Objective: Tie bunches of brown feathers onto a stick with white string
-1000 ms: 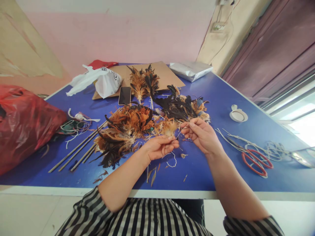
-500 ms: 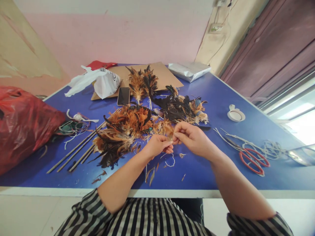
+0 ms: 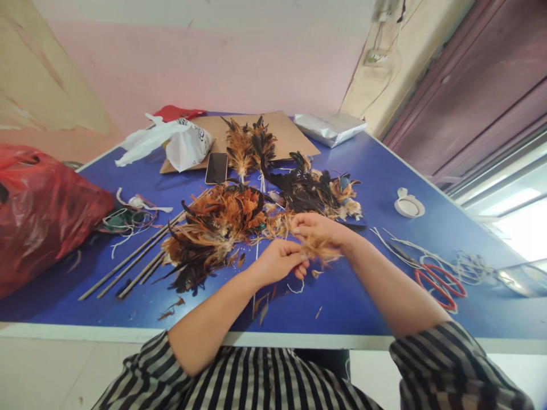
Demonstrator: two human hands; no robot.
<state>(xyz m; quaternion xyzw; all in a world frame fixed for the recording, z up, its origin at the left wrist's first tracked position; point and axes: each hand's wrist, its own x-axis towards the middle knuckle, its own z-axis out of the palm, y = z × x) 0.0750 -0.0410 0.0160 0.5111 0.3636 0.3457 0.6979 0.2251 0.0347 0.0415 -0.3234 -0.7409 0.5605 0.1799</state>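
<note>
Between finger and thumb, my left hand (image 3: 280, 261) pinches the base of a small tuft of light brown feathers (image 3: 320, 248), which points right. My right hand (image 3: 318, 228) is just behind the tuft, fingers curled near the small feathers of the pile; what it holds, if anything, is hidden. Left of my hands lies a big heap of orange and dark feathers (image 3: 226, 219). Black feathers (image 3: 299, 191) lie behind my right hand. A white string (image 3: 296, 287) and loose feather bits are on the table below my hands.
On the blue table (image 3: 342, 307) are red-handled scissors (image 3: 447, 287) with white cords, a tape roll (image 3: 409, 205), thin sticks (image 3: 128, 265), a phone (image 3: 216, 168), feather bundles on cardboard (image 3: 290, 134), a silver packet (image 3: 329, 128), a white bag (image 3: 188, 147) and a red bag (image 3: 51, 210).
The feather tuft in my left hand now points right and shows clearly. My right hand has shifted slightly left and behind it. The view has moved a little.
</note>
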